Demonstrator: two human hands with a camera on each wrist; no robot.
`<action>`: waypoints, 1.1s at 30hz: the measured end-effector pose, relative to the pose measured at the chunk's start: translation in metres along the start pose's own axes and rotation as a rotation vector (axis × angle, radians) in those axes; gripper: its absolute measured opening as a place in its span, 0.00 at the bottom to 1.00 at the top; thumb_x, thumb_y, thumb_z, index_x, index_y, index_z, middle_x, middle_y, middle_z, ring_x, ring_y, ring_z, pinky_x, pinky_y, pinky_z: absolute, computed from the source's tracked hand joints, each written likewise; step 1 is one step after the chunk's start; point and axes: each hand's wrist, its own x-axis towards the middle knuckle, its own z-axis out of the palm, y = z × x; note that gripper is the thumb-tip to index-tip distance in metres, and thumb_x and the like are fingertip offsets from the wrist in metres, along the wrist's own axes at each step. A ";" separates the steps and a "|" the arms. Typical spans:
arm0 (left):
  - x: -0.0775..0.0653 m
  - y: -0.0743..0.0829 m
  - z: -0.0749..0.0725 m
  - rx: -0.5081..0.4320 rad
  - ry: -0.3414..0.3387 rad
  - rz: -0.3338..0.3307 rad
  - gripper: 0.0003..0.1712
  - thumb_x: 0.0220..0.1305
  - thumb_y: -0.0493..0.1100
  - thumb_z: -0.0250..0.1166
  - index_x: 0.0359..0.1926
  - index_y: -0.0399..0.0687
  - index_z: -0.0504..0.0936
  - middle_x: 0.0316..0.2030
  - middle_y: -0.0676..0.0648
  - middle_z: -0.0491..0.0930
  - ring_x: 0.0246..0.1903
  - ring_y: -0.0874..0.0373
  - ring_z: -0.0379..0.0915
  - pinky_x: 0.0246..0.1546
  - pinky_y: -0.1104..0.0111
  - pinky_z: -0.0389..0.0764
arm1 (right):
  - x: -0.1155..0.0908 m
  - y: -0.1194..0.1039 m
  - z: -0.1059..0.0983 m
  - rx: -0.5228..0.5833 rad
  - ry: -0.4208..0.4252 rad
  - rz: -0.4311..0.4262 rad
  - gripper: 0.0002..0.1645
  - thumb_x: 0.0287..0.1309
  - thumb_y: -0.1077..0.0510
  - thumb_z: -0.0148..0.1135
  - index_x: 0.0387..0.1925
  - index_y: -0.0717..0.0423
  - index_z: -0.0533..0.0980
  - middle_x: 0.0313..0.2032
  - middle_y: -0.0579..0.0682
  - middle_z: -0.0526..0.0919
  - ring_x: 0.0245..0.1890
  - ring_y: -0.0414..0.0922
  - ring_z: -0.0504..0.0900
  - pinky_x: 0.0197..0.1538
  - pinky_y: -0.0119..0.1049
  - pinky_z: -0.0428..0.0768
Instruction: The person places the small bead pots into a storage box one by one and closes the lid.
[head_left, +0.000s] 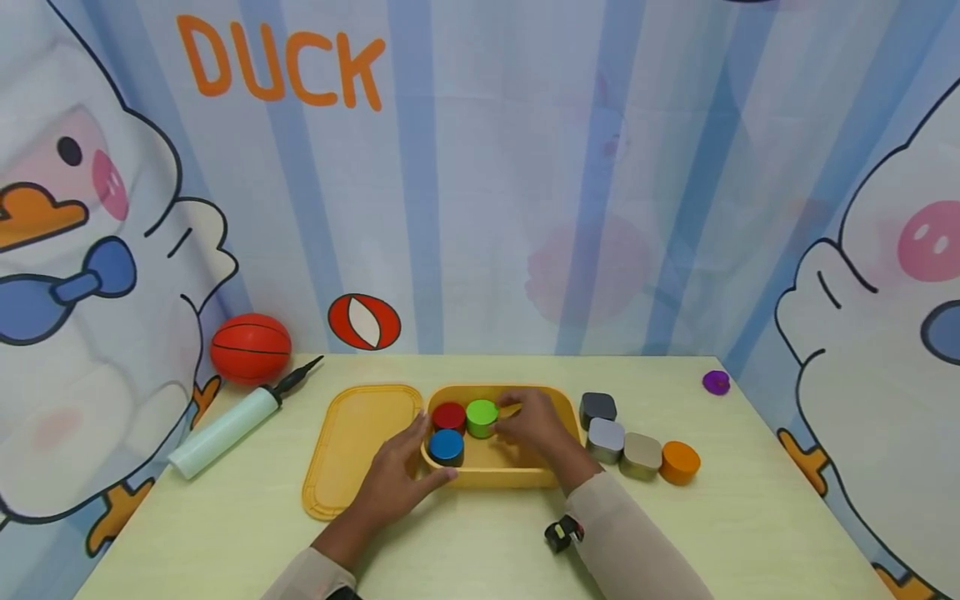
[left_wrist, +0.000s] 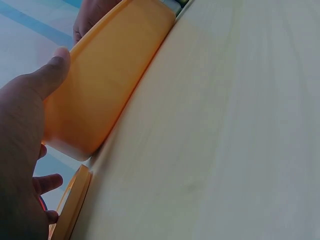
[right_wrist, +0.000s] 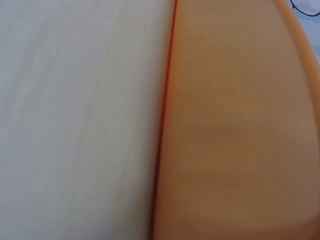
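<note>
Leftmost, a pump (head_left: 225,432) lies on the tabletop (head_left: 750,508), its nozzle near a ball (head_left: 251,348). Next, a lid (head_left: 345,454) lies flat beside the yellow box (head_left: 502,478). The left hand (head_left: 393,475) has its grip spread, thumb against the box's near wall. Inside, at the left, sit the blue piece (head_left: 447,446), the red piece (head_left: 448,417) behind it, and the green piece (head_left: 482,415), its right edge pinched in the grip of the right hand (head_left: 534,422). Beyond stand a dark piece (head_left: 597,408), grey piece (head_left: 605,438), beige piece (head_left: 641,456), orange piece (head_left: 680,462) and, far right, a purple thing (head_left: 716,382).
</note>
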 end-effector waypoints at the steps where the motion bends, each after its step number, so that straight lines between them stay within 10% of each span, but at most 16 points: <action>1: 0.000 0.000 0.001 -0.001 0.000 0.001 0.58 0.66 0.62 0.78 0.85 0.45 0.60 0.86 0.43 0.58 0.84 0.37 0.59 0.81 0.34 0.63 | -0.001 -0.001 -0.002 -0.002 0.012 -0.003 0.25 0.55 0.67 0.82 0.56 0.66 0.86 0.59 0.65 0.88 0.40 0.53 0.94 0.44 0.44 0.93; 18: 0.000 0.000 0.002 0.011 0.003 0.002 0.58 0.66 0.61 0.78 0.85 0.44 0.61 0.85 0.41 0.61 0.83 0.36 0.60 0.81 0.32 0.62 | -0.025 0.007 -0.051 0.048 0.162 -0.166 0.20 0.65 0.70 0.75 0.57 0.64 0.86 0.55 0.68 0.88 0.50 0.59 0.92 0.54 0.46 0.93; 26: 0.001 -0.003 0.003 0.000 -0.010 -0.014 0.58 0.65 0.62 0.78 0.86 0.46 0.60 0.85 0.43 0.61 0.84 0.37 0.59 0.82 0.34 0.60 | -0.033 0.022 -0.073 0.036 0.230 -0.302 0.15 0.68 0.67 0.73 0.55 0.62 0.88 0.58 0.62 0.88 0.51 0.56 0.90 0.52 0.26 0.88; 33: 0.002 -0.004 0.003 0.007 -0.009 -0.007 0.58 0.66 0.62 0.78 0.86 0.45 0.60 0.85 0.43 0.61 0.84 0.38 0.58 0.82 0.34 0.60 | -0.043 0.037 -0.102 0.011 0.277 -0.249 0.14 0.71 0.63 0.73 0.56 0.58 0.88 0.59 0.58 0.88 0.49 0.41 0.89 0.52 0.19 0.83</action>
